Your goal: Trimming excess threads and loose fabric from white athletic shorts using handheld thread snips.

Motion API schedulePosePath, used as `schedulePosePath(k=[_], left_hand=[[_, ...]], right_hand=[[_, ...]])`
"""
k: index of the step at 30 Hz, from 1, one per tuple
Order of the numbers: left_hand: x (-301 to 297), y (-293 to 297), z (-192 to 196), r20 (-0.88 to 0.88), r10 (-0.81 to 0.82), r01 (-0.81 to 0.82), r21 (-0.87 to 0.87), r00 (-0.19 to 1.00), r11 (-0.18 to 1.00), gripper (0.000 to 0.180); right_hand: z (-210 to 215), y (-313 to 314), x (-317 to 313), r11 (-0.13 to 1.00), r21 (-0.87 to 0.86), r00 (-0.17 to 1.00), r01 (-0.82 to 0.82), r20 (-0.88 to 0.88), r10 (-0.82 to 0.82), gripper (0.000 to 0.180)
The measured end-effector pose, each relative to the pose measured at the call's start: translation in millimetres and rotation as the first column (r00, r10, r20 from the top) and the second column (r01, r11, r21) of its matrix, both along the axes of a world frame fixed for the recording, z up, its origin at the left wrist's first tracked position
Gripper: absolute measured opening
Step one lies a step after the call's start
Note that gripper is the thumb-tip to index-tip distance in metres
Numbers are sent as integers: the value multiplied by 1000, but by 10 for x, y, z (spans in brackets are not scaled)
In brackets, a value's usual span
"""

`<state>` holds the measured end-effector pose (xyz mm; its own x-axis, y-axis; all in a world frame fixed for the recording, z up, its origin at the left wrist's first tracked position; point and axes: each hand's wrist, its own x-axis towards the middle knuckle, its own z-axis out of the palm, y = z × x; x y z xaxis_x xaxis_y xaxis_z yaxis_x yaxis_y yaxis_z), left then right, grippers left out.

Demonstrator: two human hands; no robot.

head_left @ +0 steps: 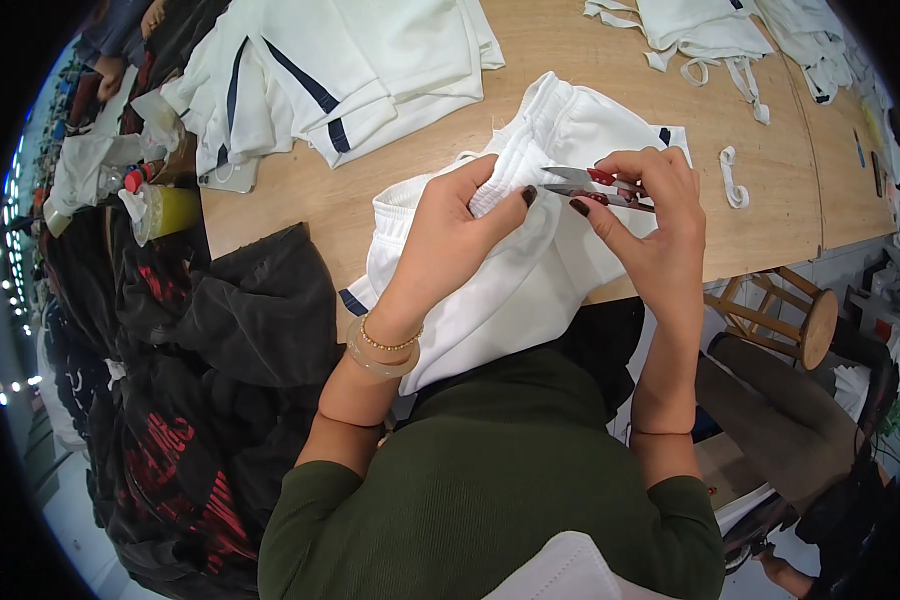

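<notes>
White elastic-waisted shorts or trousers (495, 285) lie bunched over the front edge of the table and onto my lap, with dark navy patches at the sides. My left hand (450, 225) is closed on the gathered waistband, thumb and fingers pinching the fabric. In my right hand (667, 210) is a pair of red-handled thread snips (600, 178). Its two pointed blades are parted and aim left, close to the left thumb at the waistband. Whether a thread lies between the blades is too small to tell.
A stack of white garments with navy stripes (320, 60) covers the back left of the wooden table (610, 90). More white pieces with ties (705, 30) lie back right; a loose white strip (734, 178) is nearer. Dark clothing (260, 300), a yellow drink cup (170, 212) and a stool (818, 328) flank me.
</notes>
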<state>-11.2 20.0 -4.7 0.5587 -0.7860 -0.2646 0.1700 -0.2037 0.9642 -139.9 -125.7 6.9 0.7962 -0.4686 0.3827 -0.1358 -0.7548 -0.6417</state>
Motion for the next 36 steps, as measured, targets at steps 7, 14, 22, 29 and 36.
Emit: schedulePosePath(k=[7, 14, 22, 29, 36], left_hand=[[23, 10, 32, -65, -15, 12, -49, 998, 999, 21], [63, -10, 71, -216, -53, 32, -100, 975, 994, 25], [84, 20, 69, -201, -20, 2, -94, 979, 996, 23], [69, 18, 54, -143, -22, 12, -70, 990, 997, 22], [83, 11, 97, -87, -82, 77, -56, 993, 995, 22]], right_hand=[[-244, -5, -11, 741, 664, 995, -94, 75, 58, 26], [-403, 21, 23, -3, 968, 968, -251, 251, -16, 23], [-186, -168, -135, 857, 514, 998, -48, 63, 18, 26], [63, -145, -89, 965, 246, 993, -90, 90, 70, 24], [25, -152, -6, 976, 134, 985, -169, 53, 163, 25]])
